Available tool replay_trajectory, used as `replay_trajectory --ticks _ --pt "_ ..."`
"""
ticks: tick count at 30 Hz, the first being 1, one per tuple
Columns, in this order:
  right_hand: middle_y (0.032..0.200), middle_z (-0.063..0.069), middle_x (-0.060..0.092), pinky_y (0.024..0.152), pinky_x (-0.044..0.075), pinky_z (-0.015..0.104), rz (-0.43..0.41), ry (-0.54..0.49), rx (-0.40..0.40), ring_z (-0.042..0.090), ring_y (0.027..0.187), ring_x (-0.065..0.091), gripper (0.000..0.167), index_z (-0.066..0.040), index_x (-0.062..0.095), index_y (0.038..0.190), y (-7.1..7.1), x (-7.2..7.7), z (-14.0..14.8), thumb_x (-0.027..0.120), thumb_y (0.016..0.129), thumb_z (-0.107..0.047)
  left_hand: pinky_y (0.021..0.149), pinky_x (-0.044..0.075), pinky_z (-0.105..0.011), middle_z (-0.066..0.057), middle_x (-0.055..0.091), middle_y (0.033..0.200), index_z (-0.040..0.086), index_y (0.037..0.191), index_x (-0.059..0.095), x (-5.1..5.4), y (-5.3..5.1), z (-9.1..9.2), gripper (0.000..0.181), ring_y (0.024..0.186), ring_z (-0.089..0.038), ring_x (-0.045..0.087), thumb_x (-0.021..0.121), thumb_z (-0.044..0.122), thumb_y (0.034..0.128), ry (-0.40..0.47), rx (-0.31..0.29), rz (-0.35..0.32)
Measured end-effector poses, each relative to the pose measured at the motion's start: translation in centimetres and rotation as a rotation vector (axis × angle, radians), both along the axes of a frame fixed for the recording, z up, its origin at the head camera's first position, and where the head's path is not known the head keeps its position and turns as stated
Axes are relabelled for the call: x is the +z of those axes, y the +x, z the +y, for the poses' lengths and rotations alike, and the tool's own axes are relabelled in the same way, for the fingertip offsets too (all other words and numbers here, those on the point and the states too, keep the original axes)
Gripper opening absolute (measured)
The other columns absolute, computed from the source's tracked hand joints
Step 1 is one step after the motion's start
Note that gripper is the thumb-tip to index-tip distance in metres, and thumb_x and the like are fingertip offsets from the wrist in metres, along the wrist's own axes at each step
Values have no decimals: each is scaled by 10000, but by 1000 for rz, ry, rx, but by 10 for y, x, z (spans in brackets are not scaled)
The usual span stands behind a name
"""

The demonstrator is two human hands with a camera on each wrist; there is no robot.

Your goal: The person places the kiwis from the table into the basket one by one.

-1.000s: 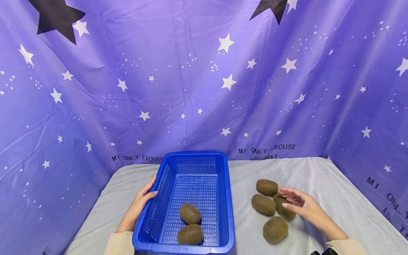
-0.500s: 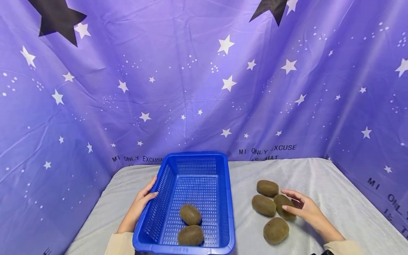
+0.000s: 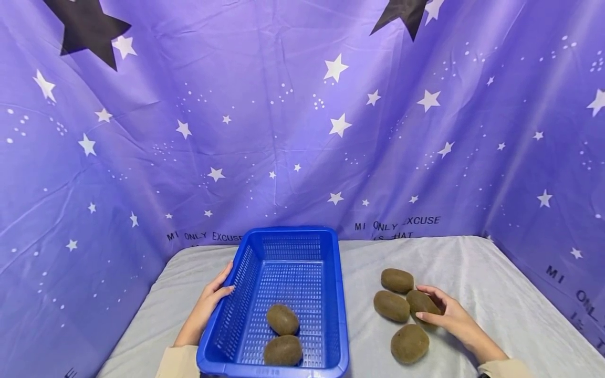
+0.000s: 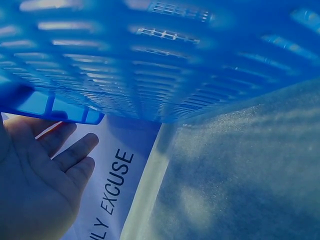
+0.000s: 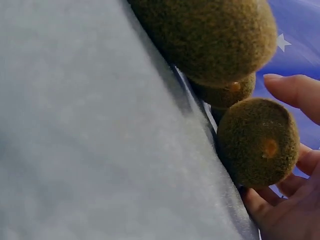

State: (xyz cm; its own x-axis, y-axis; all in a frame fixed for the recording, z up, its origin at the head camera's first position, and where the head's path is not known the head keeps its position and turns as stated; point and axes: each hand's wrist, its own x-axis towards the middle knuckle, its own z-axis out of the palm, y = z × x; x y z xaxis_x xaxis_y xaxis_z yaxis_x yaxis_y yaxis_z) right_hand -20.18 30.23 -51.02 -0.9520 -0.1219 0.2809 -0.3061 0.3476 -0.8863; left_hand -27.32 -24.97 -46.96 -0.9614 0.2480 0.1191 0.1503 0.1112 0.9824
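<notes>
The right hand's (image 3: 446, 312) fingers are curved and parted around a kiwi (image 3: 419, 303), one tip past its far side and the thumb in front of its near side; the right wrist view shows a gap between thumb and skin, so it is not pinched. The left hand's (image 3: 208, 302) thumb lies over the left rim of the blue basket (image 3: 341, 310), with the fingers on the outside, holding it there.

That kiwi sits on the grey cloth (image 3: 364, 346) right of the basket. Its long axis slants from far left to near right, and in the right wrist view its end with a pale spot faces the camera. The left kiwi (image 3: 392, 306) lies right against or just beside it, with a flatter slant; the far kiwi (image 3: 397, 281) points nearly sideways. The near kiwi (image 3: 409, 344) looks rounder and stands apart from those three.

A strip of cloth runs between the basket's right rim and the loose fruit, and more spreads right of the hand to the table edge by the purple curtain (image 3: 302, 131). Inside the basket, two kiwis (image 3: 282, 350) lie by the near wall, with open floor beyond them.
</notes>
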Motion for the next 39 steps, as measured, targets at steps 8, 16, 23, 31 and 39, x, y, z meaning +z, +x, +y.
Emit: replay_trajectory --ticks 8,16,23,31,39 --pt "1062 -141 581 757 434 159 -50 -7 -1 -8 912 552 565 151 417 1266 0 5 0 690 795 -2 930 321 -93 -98 117 1571 94 1502 223 1 -2 1 629 1203 150 298 501 113 938 -6 -2 16" --pt "1026 -121 610 725 452 172 -6 16 -50 8 866 572 555 146 463 1235 -2 7 0 720 762 8 928 332 -100 -92 124 1571 93 1502 224 3 -4 4 629 1211 120 316 499 100 937 1 -7 17" --pt "1015 -75 634 717 463 178 -17 64 -100 -10 860 575 551 117 505 1225 0 7 0 745 750 -24 936 302 -85 -83 111 1575 99 1500 236 2 -2 3 628 1296 29 248 507 106 933 -10 -4 9" --pt "1054 -67 611 717 470 193 -17 81 -130 -17 873 559 547 88 505 1241 -1 22 0 736 762 -42 924 325 -93 -101 115 1572 89 1498 236 2 -2 2 627 1227 102 299 509 110 935 -9 0 16" --pt "1156 198 595 716 478 209 -4 118 -140 -14 879 556 536 49 512 1268 -4 38 -6 722 793 -83 939 296 -77 -104 99 1575 77 1499 225 2 2 2 621 1272 73 250 499 105 942 -7 -10 21"
